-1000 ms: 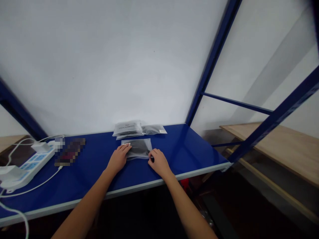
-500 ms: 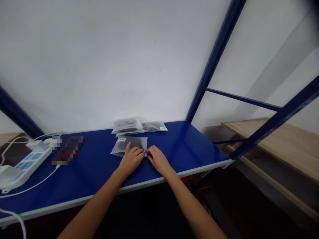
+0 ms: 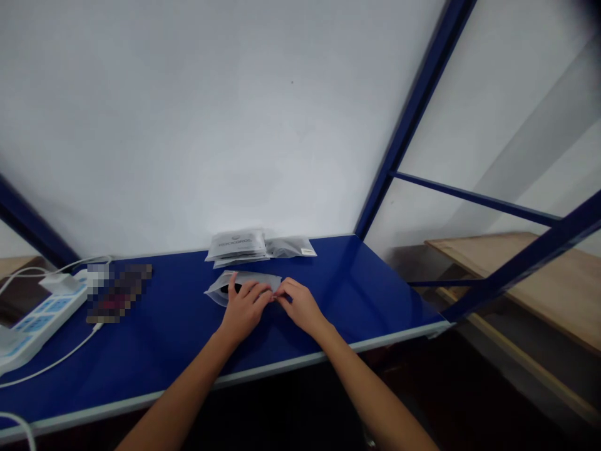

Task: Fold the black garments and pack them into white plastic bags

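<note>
On the blue shelf (image 3: 164,326), left hand (image 3: 244,308) and right hand (image 3: 300,307) pinch one grey pouch (image 3: 218,290); three pouches (image 3: 237,241) lie behind.

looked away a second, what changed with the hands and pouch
The left hand slid right across the pouch to meet the right hand at its right edge; the pouch shifted slightly left. The pouch stack behind and power strip stayed put.

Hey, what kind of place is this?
Probably a stockroom or packing station: blue metal racking, a blue shelf serving as a bench, a stack of grey pouches at the back, and another pouch under the left hand.
</note>
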